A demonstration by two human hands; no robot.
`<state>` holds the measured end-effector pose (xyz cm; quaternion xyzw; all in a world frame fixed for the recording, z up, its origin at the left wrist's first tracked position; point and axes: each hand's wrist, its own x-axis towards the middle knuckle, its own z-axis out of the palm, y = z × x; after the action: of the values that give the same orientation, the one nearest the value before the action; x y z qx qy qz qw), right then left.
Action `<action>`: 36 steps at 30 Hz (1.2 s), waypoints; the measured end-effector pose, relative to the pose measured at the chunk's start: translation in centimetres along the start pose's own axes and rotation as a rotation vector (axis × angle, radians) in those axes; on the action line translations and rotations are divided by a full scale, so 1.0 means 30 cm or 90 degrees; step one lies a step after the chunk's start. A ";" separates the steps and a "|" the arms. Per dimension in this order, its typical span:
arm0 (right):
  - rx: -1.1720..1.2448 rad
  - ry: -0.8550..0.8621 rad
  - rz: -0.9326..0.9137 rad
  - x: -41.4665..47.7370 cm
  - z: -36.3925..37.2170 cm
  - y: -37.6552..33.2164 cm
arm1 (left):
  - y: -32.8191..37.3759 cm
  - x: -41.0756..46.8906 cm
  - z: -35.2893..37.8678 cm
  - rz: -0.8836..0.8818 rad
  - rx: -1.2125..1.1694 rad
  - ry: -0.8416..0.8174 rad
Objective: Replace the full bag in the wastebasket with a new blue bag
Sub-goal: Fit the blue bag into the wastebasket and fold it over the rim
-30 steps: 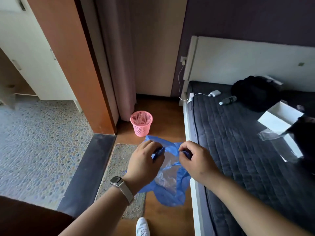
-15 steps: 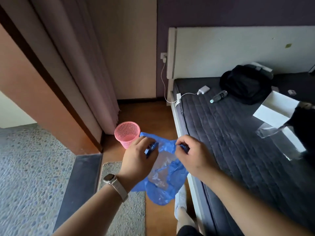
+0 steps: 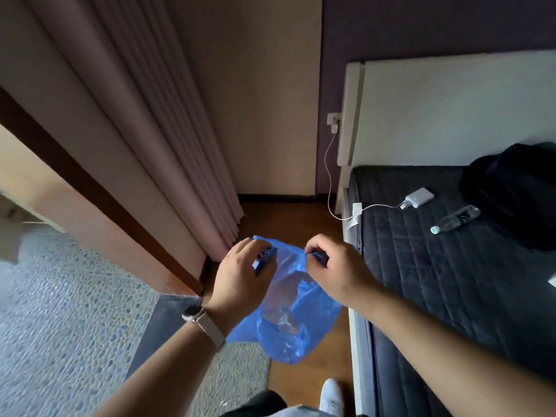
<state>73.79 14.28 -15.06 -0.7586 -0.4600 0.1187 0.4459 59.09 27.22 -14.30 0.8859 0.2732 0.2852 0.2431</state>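
Holding the blue bag [image 3: 288, 320] by its mouth: left hand [image 3: 240, 278] and right hand [image 3: 337, 272] each pinch an edge, spreading it above the floor [image 3: 294, 218] beside the bed [image 3: 451, 281]. Wastebasket not visible. Lining likely not yet done; can't tell if the full bag is out.

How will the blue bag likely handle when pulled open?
Probably floppy: the blue bag sags and crumples below where the left hand and right hand pinch its rim. Likely very light, since finger pinches carry it. The thin, see-through film may tear if tugged hard.
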 end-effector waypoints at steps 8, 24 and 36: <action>-0.022 -0.062 -0.038 0.394 0.033 0.153 | -0.128 0.264 0.135 -0.056 -0.010 0.052; -0.067 -0.293 -0.116 1.172 0.357 0.368 | -0.667 0.793 0.352 -0.186 -0.068 0.070; -0.012 -0.512 -0.308 1.543 0.714 0.585 | -0.922 0.855 0.494 -0.428 0.047 0.141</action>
<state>96.92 60.48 -30.50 -0.5272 -0.7611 0.2917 0.2403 76.63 59.39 -31.63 0.7186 0.5840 0.2736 0.2604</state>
